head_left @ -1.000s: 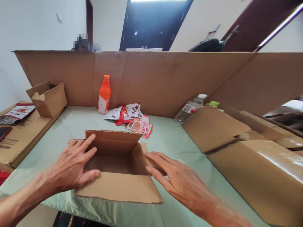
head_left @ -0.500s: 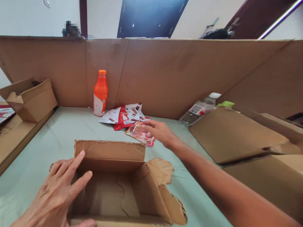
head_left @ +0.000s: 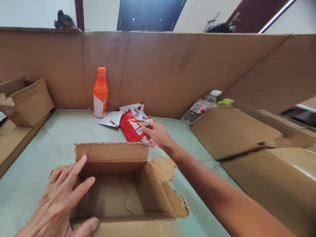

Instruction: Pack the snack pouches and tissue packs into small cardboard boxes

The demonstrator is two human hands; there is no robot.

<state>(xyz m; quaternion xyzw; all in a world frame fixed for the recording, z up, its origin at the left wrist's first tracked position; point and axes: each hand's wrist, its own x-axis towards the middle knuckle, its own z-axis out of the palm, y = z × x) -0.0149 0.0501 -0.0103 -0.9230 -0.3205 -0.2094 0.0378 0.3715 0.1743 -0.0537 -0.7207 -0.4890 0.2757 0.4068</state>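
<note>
My left hand (head_left: 60,200) lies spread over the left side of an open cardboard box (head_left: 160,194), its index fingertip by the raised back flap. Inside, the box's bottom is bare. My right hand (head_left: 158,133) reaches past the box, its fingers closed on the right edge of a red snack packet (head_left: 130,128). A pink packet (head_left: 148,141) lies partly hidden beneath that packet and the hand. Behind and left of it are white packets with dark red print (head_left: 112,118). An orange drink bottle (head_left: 100,93) stands upright beside them.
A tall cardboard panel (head_left: 158,72) runs along the back. At the right, a clear plastic bottle (head_left: 201,107) leans against cardboard boxes (head_left: 237,131), near a green item (head_left: 225,101). Another small open box (head_left: 32,105) sits on flat cardboard at the left.
My right hand has closed on the red packet, which has shifted forward and turned, now covering much of the pink one. My left hand stays at the box. The view has shifted slightly.
</note>
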